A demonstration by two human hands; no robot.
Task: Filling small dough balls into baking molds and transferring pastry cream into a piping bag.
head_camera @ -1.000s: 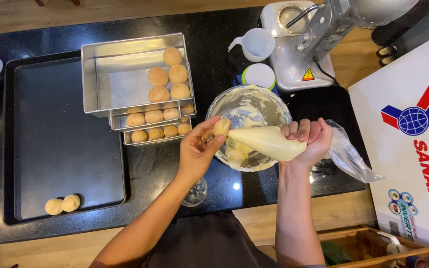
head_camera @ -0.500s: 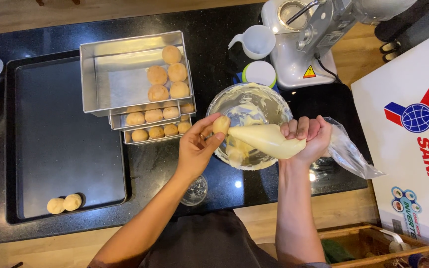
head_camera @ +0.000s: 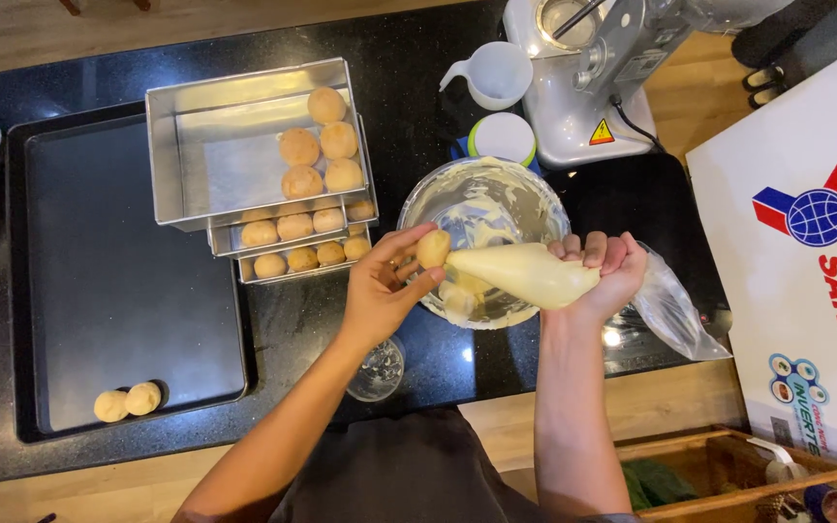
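- Over the bowl (head_camera: pixel 535 199), we see the left hand (head_camera: pixel 385 291) pinching a puff (head_camera: pixel 433 248) between thumb and fingers.
- Right hand (head_camera: pixel 607 271) is closed around the cream-filled bag (head_camera: pixel 525 274); its tip meets the puff.
- Bowl is smeared with cream and sits on the black counter (head_camera: pixel 418 87).
- Left of the bowl: stacked tins (head_camera: pixel 196 145) holding more puffs.
- Further left: a dark tray (head_camera: pixel 128 281) with two puffs at its near corner.
- Behind the bowl: a mixer (head_camera: pixel 612 68) and a jug (head_camera: pixel 496 73).

Two puffs (head_camera: pixel 128 402), three tins (head_camera: pixel 244 145)
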